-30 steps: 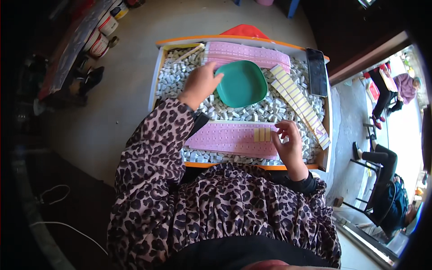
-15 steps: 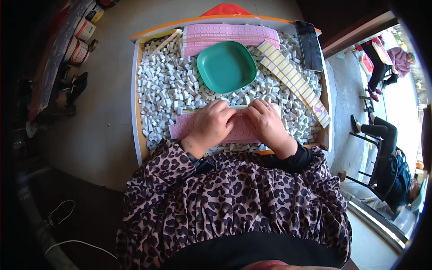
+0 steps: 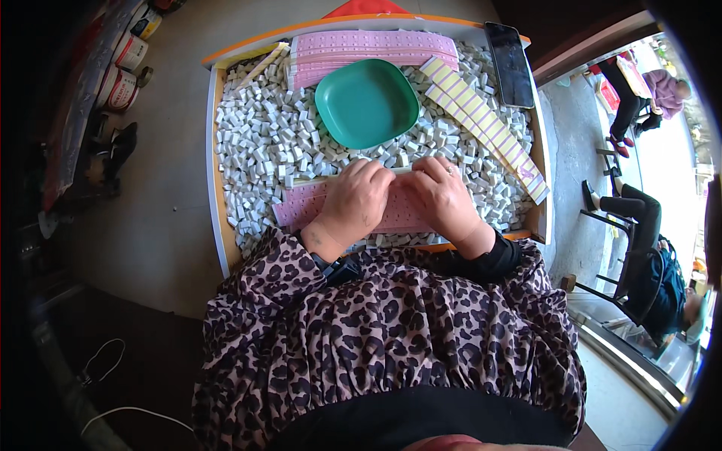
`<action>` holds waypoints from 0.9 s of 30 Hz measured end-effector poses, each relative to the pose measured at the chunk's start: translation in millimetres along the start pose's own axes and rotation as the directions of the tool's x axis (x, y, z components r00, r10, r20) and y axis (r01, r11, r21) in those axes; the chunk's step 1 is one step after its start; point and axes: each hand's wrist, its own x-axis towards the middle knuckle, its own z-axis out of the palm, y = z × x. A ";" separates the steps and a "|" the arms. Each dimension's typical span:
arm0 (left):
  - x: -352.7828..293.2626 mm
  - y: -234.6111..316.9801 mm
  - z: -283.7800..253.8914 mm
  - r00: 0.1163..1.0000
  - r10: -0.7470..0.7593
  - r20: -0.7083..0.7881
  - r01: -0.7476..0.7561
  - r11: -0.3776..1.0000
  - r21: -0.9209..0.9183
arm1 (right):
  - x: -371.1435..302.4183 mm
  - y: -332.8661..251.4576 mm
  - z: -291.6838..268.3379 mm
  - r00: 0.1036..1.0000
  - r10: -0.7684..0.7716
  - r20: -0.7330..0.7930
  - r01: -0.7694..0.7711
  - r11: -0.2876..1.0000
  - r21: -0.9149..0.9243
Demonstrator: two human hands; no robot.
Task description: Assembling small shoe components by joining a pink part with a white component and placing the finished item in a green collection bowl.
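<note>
With fingers (image 3: 381, 177) bent, grip hidden, now joins left hand (image 3: 352, 203) to right hand (image 3: 444, 198) at pink sheet (image 3: 404, 216), leaving green tray (image 3: 368, 105).

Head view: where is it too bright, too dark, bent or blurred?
In the head view, the opening at right looks washed out, the corners fall to black, the tray's far edge bows; left hand and right hand look fairly sharp.

Harsh glare right, dark fisheye edges
</note>
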 end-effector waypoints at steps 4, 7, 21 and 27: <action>-0.6 8.1 -7.2 0.995 0.091 -0.048 -0.085 0.991 0.107 | 12.4 -9.5 -13.0 0.997 0.022 -0.070 -0.019 0.999 0.049; 0.1 8.9 -9.4 0.991 0.133 -0.016 -0.132 0.989 0.064 | 9.0 -9.0 -16.8 0.993 0.105 0.049 -0.112 0.979 0.170; -2.1 1.4 -43.8 0.976 -0.091 0.198 0.097 0.995 -0.018 | -1.3 -1.8 -23.6 0.973 0.215 0.087 -0.229 0.946 0.228; 4.7 14.1 -34.0 0.991 0.124 -0.050 -0.120 0.991 0.060 | 1.9 -7.5 -24.7 0.966 0.235 0.105 -0.256 0.917 0.306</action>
